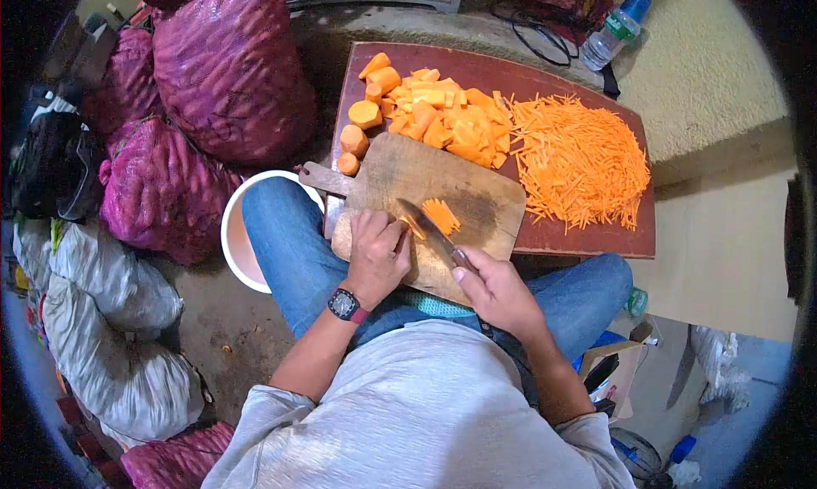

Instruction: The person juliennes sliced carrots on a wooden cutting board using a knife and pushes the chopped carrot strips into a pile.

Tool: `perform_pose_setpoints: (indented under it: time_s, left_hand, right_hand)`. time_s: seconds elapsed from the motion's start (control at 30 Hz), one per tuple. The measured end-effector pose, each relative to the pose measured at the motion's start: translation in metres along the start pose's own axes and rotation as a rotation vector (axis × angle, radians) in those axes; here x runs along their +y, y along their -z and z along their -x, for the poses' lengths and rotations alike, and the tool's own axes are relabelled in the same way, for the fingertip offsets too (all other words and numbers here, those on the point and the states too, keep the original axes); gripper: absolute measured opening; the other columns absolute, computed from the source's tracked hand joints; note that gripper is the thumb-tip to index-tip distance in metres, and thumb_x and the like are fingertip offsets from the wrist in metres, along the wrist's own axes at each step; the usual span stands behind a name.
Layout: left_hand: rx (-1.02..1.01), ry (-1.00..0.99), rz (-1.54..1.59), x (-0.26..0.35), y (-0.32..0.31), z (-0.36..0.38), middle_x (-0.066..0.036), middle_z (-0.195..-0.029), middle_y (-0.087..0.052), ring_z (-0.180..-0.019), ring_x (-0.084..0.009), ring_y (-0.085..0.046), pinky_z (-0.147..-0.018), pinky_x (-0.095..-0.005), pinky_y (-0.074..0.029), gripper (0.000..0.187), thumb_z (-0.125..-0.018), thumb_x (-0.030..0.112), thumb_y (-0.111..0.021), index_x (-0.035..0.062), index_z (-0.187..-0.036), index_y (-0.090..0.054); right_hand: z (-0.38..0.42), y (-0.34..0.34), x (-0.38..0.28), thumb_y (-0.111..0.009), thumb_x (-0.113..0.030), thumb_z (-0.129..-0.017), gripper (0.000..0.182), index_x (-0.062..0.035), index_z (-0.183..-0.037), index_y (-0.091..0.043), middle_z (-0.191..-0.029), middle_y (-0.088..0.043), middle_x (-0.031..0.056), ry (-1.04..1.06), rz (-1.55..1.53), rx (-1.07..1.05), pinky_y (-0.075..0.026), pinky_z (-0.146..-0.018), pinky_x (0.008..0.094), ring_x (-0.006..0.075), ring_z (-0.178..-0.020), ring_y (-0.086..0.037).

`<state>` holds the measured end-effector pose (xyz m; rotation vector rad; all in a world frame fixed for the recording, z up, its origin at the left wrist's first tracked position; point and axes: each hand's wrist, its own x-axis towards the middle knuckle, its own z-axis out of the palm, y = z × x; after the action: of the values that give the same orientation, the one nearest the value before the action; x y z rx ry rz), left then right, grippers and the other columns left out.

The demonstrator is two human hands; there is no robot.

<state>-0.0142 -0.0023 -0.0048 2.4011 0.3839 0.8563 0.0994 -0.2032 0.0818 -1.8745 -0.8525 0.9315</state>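
Observation:
A wooden cutting board [391, 178] lies on the front of a low red table [562, 242]. My left hand [375, 255], fingers bent, presses on a small carrot piece [413, 227] on the board. My right hand [498, 293] is wrapped round the handle of a knife [432, 232], its blade beside that piece. Thin carrot sticks [441, 217] lie just right of the blade. Behind the board are carrot chunks and slices [459, 123], with a big heap of carrot strips [579, 161] to the right.
Purple mesh sacks [230, 72] stand at the left, with white sacks [119, 353] nearer. A white tub [237, 246] sits beside my left knee. A plastic bottle [608, 38] stands behind the table near a black cable [545, 42]. A cardboard box [625, 370] is at the right.

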Motion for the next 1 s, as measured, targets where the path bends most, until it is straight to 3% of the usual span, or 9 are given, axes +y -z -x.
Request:
perform_pose_setpoints:
  time_s: [0.03,0.13,0.27,0.47,0.57,0.67,0.73,0.83,1.0]
  left_hand:
    - [-0.006,-0.001,-0.014,0.0,0.0,0.0,-0.015,-0.089,-0.061,-0.088,-0.0366,-0.06,-0.083,-0.0476,-0.047,0.012,-0.082,0.001,-0.08,-0.0011,-0.093,-0.074]
    - [-0.032,-0.003,-0.014,0.001,-0.001,0.001,-0.014,-0.092,-0.061,-0.094,-0.0351,-0.058,-0.086,-0.0473,-0.044,0.013,-0.081,0.001,-0.078,-0.001,-0.093,-0.074]
    - [-0.042,-0.015,-0.022,0.001,0.001,0.0,-0.014,-0.092,-0.06,-0.094,-0.0354,-0.058,-0.087,-0.0477,-0.044,0.014,-0.081,0.002,-0.079,-0.0016,-0.093,-0.074]
    - [-0.055,-0.028,-0.036,0.002,0.002,0.0,-0.014,-0.092,-0.06,-0.094,-0.0356,-0.058,-0.086,-0.0478,-0.044,0.015,-0.08,0.002,-0.079,-0.0017,-0.093,-0.074]
    - [-0.044,-0.023,-0.036,-0.001,-0.001,0.001,-0.014,-0.092,-0.06,-0.094,-0.0354,-0.059,-0.085,-0.0474,-0.045,0.014,-0.08,0.002,-0.079,-0.0016,-0.092,-0.074]
    - [-0.035,-0.005,-0.016,-0.003,-0.001,0.002,-0.014,-0.092,-0.061,-0.093,-0.0352,-0.059,-0.085,-0.047,-0.045,0.012,-0.081,0.001,-0.079,-0.0007,-0.092,-0.074]
    - [-0.005,0.01,0.043,-0.004,-0.002,0.0,-0.013,-0.091,-0.062,-0.091,-0.0348,-0.059,-0.085,-0.0464,-0.045,0.01,-0.084,0.002,-0.079,0.0009,-0.093,-0.074]
    - [-0.015,0.039,0.036,-0.005,-0.001,-0.004,-0.014,-0.091,-0.067,-0.089,-0.0361,-0.062,-0.083,-0.0468,-0.048,0.013,-0.084,0.002,-0.082,0.001,-0.096,-0.076]
    - [0.053,0.049,0.007,-0.001,0.005,-0.009,-0.014,-0.091,-0.07,-0.088,-0.0343,-0.065,-0.083,-0.0442,-0.049,0.009,-0.086,0.001,-0.08,0.0005,-0.094,-0.077]
  right_hand:
    - [0.001,-0.001,-0.004,-0.06,-0.017,-0.109,0.031,0.0016,-0.134,-0.059,-0.096,-0.07,0.0232,-0.011,0.037,-0.031,-0.057,-0.079,0.0448,0.0376,-0.086,-0.073]
    - [0.003,-0.005,-0.011,-0.06,-0.02,-0.109,0.034,0.0012,-0.136,-0.058,-0.112,-0.071,0.0332,0.0,0.103,-0.058,-0.056,-0.088,0.0534,0.0517,-0.106,-0.071]
    - [0.0,-0.009,-0.01,-0.057,-0.017,-0.109,0.032,0.0027,-0.135,-0.058,-0.099,-0.071,0.0304,0.036,0.239,-0.024,-0.055,-0.082,0.0532,0.0511,-0.093,-0.071]
    - [-0.008,-0.012,-0.018,-0.057,-0.021,-0.109,0.035,0.0016,-0.136,-0.057,-0.112,-0.071,0.0359,-0.081,0.383,-0.133,-0.054,-0.088,0.0603,0.0561,-0.108,-0.067]
    - [-0.005,-0.013,-0.005,-0.059,-0.019,-0.109,0.035,0.0021,-0.137,-0.058,-0.107,-0.072,0.0336,0.009,0.343,-0.051,-0.056,-0.086,0.0568,0.054,-0.101,-0.071]
    - [0.004,-0.01,-0.001,-0.062,-0.016,-0.108,0.034,0.0027,-0.137,-0.06,-0.093,-0.071,0.0263,0.133,0.135,0.059,-0.057,-0.078,0.0476,0.04,-0.084,-0.074]
    - [0.01,-0.004,-0.006,-0.063,-0.013,-0.107,0.033,0.0032,-0.136,-0.062,-0.087,-0.066,0.0176,0.001,0.02,0.095,-0.054,-0.075,0.0381,0.0233,-0.078,-0.066]
    - [0.011,0.0,-0.002,-0.063,-0.012,-0.108,0.032,0.0028,-0.135,-0.062,-0.088,-0.064,0.0137,-0.015,0.011,0.084,-0.053,-0.075,0.0353,0.0177,-0.079,-0.061]
    - [0.012,-0.014,-0.003,-0.063,-0.013,-0.108,0.033,0.0025,-0.136,-0.062,-0.09,-0.065,0.0156,-0.005,-0.025,0.07,-0.054,-0.077,0.0384,0.0214,-0.082,-0.064]
